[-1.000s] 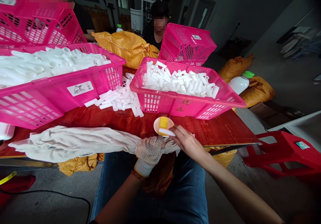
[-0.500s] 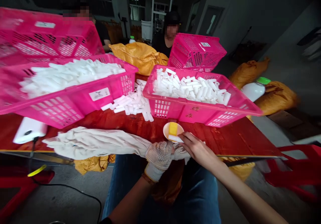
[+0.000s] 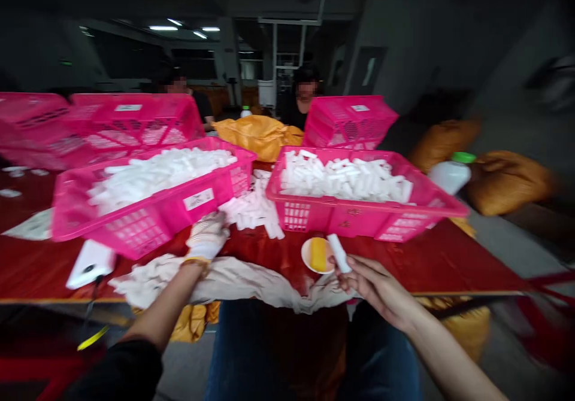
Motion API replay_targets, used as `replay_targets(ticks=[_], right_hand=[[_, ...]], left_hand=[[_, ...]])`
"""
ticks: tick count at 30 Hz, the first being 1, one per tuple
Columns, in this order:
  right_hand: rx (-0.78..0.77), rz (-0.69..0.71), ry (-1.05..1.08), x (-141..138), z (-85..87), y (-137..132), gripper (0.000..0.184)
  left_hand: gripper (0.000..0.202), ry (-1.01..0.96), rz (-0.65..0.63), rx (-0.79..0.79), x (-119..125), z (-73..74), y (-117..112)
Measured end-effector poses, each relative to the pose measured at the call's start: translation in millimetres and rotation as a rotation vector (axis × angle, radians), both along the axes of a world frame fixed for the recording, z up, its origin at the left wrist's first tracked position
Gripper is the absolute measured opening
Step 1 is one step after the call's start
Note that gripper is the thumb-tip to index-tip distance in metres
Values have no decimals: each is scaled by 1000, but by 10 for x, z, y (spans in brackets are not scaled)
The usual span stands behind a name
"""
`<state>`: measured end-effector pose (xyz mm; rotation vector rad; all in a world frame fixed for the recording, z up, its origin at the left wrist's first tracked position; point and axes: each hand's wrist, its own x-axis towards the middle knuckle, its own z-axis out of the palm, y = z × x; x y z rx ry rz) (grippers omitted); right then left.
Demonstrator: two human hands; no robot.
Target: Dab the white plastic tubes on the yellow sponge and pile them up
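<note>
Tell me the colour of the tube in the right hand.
The tube is white, showing best in the head view.

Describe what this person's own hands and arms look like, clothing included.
The left hand wears an off-white glove with a paler cuff. A thin yellowish-brown band circles that wrist; blur hides finer detail. A black sleeve covers the arm near the elbow. The right hand is ungloved, its forearm bare as far as shown.
</note>
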<state>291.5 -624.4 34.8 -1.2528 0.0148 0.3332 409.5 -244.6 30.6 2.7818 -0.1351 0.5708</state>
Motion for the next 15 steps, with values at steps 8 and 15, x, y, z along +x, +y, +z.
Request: replay_targets(ticks=[8, 15], right_hand=[[-194, 53, -216, -28, 76, 97, 39], [-748, -20, -666, -252, 119, 54, 31]], left_hand=[[48, 279, 46, 121, 148, -213, 269], [42, 277, -300, -556, -939, 72, -616]])
